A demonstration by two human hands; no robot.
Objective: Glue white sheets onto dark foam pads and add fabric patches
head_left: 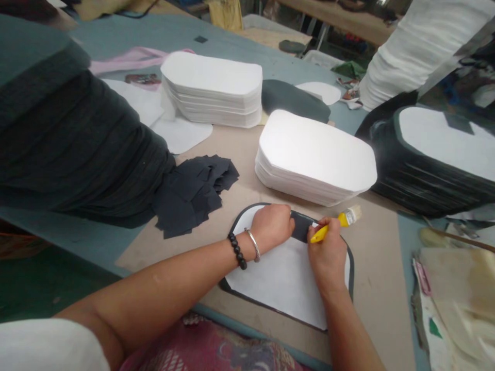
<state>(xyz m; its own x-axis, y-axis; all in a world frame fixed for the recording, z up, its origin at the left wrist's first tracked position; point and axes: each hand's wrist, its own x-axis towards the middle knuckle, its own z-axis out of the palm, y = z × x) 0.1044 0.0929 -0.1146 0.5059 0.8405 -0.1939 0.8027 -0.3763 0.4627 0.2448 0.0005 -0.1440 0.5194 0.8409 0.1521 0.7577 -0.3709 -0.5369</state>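
Left hand (271,228) is resting curled, hold unclear; right hand (328,250) is clasping a brush (344,219). White sheet (278,278) is apparently getting its twelve-o'clock patch (301,228); ten-o'clock loose patches (189,196) are likely waiting.

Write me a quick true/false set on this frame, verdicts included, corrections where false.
1. The right hand holds a yellow-handled brush. True.
2. A black patch lies on the white panel between the hands. True.
3. The brush's bristles rest on the panel. False: the bristles point away from it.
4. Both wrists are bare. False: black beads and a silver bangle circle the left one.
5. Loose black pieces lie in a pile left of the panel. True.
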